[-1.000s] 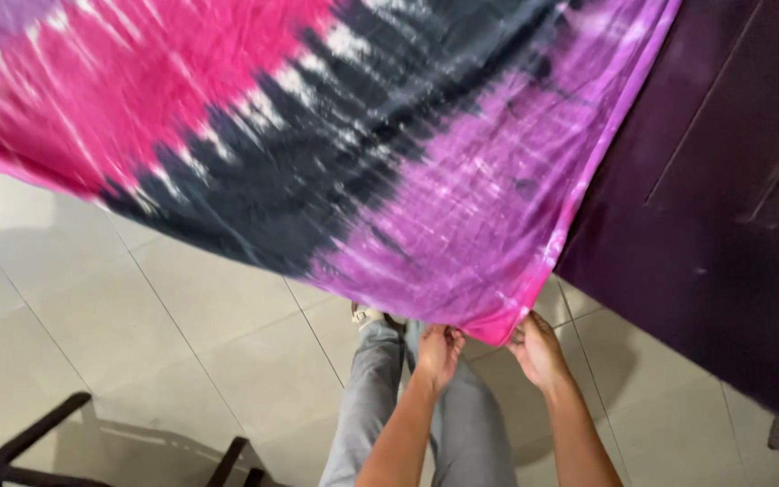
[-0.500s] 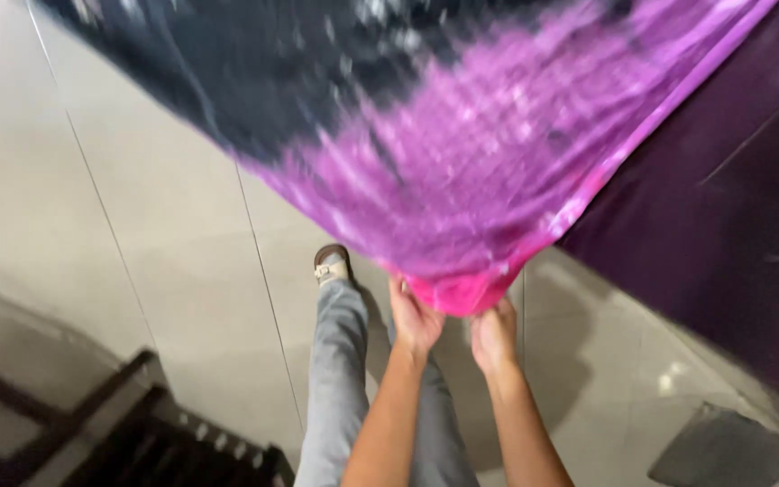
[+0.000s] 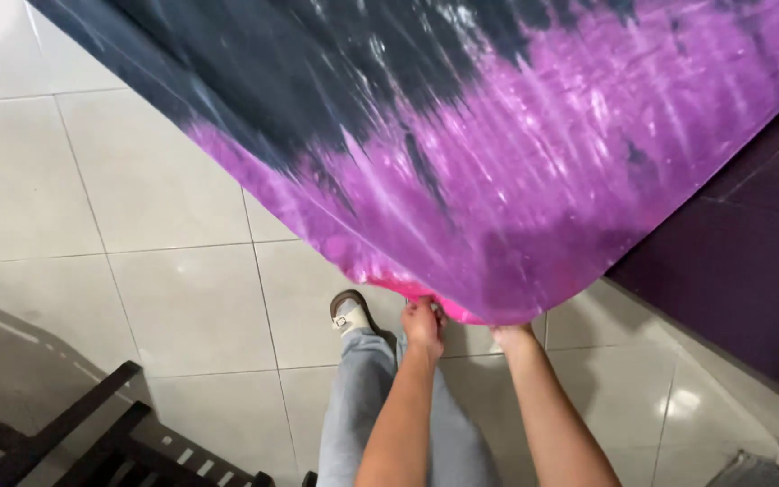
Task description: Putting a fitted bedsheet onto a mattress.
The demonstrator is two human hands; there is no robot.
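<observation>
While your left hand [image 3: 423, 322] and right hand [image 3: 513, 335] pinch the lower edge of the purple-and-black tie-dye cloth [image 3: 516, 171] filling the upper frame, glossy pale floor tiles [image 3: 164, 189] spread left, dark wooden chair [image 3: 92, 446] lower left, dark purple wall [image 3: 750, 280] right.

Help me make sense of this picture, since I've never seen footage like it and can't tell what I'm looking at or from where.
The camera sits on a person's head and looks straight down, so you see their own two bare arms reaching forward from the bottom edge. The left hand and the right hand each pinch the lower edge of a large tie-dyed cloth, purple near the hands and dark navy higher up, with a bit of pink at the hem. The cloth is spread out and fills the top of the view. Below is a pale tiled floor, the person's grey trousers and one sandalled foot. A dark slatted piece of furniture shows at lower left, a dark purple surface at right.
</observation>
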